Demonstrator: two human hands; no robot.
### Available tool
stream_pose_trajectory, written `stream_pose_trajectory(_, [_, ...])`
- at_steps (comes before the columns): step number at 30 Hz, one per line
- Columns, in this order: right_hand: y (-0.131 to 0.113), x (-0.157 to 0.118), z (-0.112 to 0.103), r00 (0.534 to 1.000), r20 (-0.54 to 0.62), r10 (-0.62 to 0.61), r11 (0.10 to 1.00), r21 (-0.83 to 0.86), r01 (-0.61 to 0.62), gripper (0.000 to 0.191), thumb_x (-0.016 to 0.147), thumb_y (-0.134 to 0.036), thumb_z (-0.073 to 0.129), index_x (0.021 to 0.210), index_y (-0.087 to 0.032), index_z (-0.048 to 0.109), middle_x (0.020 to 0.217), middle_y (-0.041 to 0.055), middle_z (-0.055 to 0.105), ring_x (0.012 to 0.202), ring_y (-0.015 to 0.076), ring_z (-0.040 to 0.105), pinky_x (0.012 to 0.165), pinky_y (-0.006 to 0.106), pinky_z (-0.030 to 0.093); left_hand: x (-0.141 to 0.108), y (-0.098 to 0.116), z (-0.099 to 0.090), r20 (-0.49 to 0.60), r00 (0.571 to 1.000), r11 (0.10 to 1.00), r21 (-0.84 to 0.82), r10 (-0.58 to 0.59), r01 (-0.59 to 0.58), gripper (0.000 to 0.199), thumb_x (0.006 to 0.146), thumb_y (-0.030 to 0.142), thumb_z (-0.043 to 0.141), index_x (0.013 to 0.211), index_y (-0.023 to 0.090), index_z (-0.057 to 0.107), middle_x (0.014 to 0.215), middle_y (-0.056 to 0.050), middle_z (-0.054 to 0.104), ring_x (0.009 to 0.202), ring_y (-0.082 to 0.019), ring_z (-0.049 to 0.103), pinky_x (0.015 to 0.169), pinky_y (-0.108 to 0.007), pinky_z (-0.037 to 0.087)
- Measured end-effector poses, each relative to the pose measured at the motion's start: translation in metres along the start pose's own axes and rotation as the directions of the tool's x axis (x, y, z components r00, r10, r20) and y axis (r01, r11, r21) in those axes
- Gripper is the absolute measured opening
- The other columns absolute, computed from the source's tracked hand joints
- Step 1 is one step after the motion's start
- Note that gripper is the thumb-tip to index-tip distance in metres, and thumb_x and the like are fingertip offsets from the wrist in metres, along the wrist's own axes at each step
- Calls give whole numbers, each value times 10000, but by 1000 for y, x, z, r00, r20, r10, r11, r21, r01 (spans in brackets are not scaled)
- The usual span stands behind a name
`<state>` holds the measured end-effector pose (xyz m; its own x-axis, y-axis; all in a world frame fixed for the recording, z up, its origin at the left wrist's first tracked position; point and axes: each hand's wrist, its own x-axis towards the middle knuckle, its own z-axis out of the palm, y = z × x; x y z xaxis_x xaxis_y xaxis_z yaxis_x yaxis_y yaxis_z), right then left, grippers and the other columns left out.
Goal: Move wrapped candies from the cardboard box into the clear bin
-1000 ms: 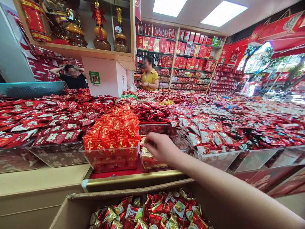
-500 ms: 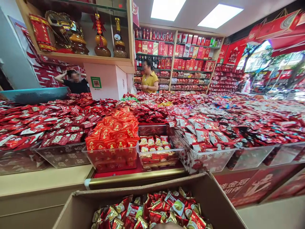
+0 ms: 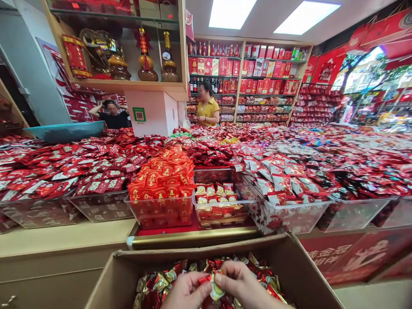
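Note:
Both hands are over an open cardboard box point(image 3: 109, 279) at the bottom of the view, full of red and gold wrapped candies point(image 3: 154, 283). My left hand point(image 3: 188, 292) and my right hand point(image 3: 243, 285) pinch one small red, white and yellow candy packet point(image 3: 216, 288) between them, fingertips nearly touching. Beyond the box, a clear bin point(image 3: 222, 214) holds neat rows of candies of red and gold look, partly filled. Left of it stands a clear bin heaped with orange-red packets point(image 3: 162, 184).
More clear bins piled with packets, such as the red and white ones point(image 3: 283, 184), line the counter point(image 3: 64, 240). A blue-green basket point(image 3: 67, 132) rests on the left pile. A person in yellow point(image 3: 208, 110) stands behind; another person in black point(image 3: 112, 116) is at back left.
Both hands have come into view over the box, now holding a packet; earlier only a blurred bit of hand showed at the bottom edge. The scene has shifted slightly right.

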<state>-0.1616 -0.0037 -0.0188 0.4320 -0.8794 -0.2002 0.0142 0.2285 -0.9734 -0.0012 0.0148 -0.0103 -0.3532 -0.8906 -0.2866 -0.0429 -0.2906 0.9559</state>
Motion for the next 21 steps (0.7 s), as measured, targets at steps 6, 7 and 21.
stream_pose_trajectory(6, [-21,-6,6,996,-53,77,972,225,-63,422,594,-526,614,620,-111,538,537,-6,514,452,58,384,441,191,260,-4,20,7,-51,998,994,-103,-42,37,310,705,428,560,776,135,636,556,11,642,506,-115,572,430,-179,383])
stream_pose_trajectory(7, [-22,-7,6,996,-44,81,968,242,-68,419,612,-523,604,632,-108,549,540,-5,513,452,58,384,437,189,255,-4,22,8,-58,997,990,-130,-60,52,304,706,421,564,794,138,633,559,10,650,498,-111,573,434,-176,382])
stream_pose_trajectory(21, [-13,-1,-8,997,-71,-23,1000,19,24,333,559,-349,691,776,-131,565,610,-25,537,526,72,454,515,198,356,-4,12,-4,-125,992,998,-64,-23,15,371,563,443,688,707,126,557,524,30,615,438,-73,525,398,-156,326])
